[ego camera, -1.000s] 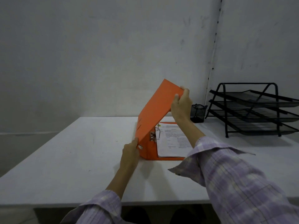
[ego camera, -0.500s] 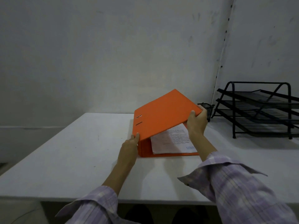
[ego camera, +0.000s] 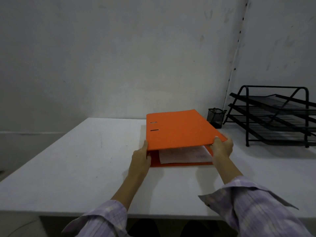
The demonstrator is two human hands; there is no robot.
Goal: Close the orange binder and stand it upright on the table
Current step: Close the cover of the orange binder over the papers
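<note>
Nearest you, your two plaid sleeves are reaching out over the near edge of the white table, and both hands are working on the orange binder, which is lying flat around the middle of the table, slightly right of centre.

Your left hand is cupping the binder's near-left corner at the spine, with the thumb pressing against the edge of the cover; it is bracing more than clamping. Your right hand is pinching the free near-right corner of the front cover, thumb on top and the other fingers curled beneath.

The closing is nearly done but not finished: the cover is sitting almost level, yet a gap is showing along the near edge, and the white sheets inside are peeking out between the covers. You are judging well if you treat the last press-down as the step in hand. Standing the binder upright has not begun.

Farther off to the right, a small black mesh cup and a black wire letter tray are standing against the wall, apart from the binder.
</note>
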